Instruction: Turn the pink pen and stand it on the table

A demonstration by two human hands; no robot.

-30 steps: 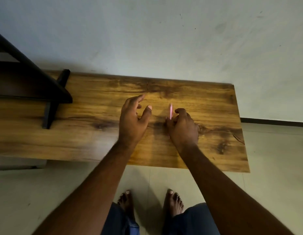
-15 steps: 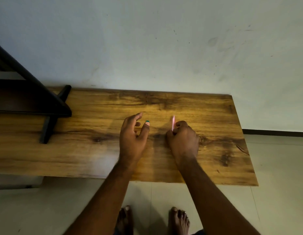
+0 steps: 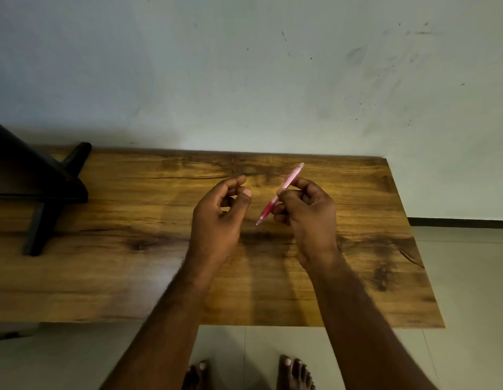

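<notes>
A pink pen [image 3: 289,182] with a red grip is pinched in my right hand [image 3: 306,218], which holds it tilted above the wooden table [image 3: 371,249]; its tip points down and to the left, its back end up and to the right. My left hand [image 3: 218,218] hovers just left of the pen tip with loosely curled fingers and holds nothing. A small gap separates the two hands.
A black stand [image 3: 44,192] with a slanted leg sits on the table's left end. A pale wall [image 3: 244,74] rises right behind the table. Tiled floor [image 3: 469,277] and my bare feet [image 3: 293,372] show below the front edge.
My right hand has lifted and tilted the pen from upright to a slant. My left hand has curled its fingers more. The view has shifted.
</notes>
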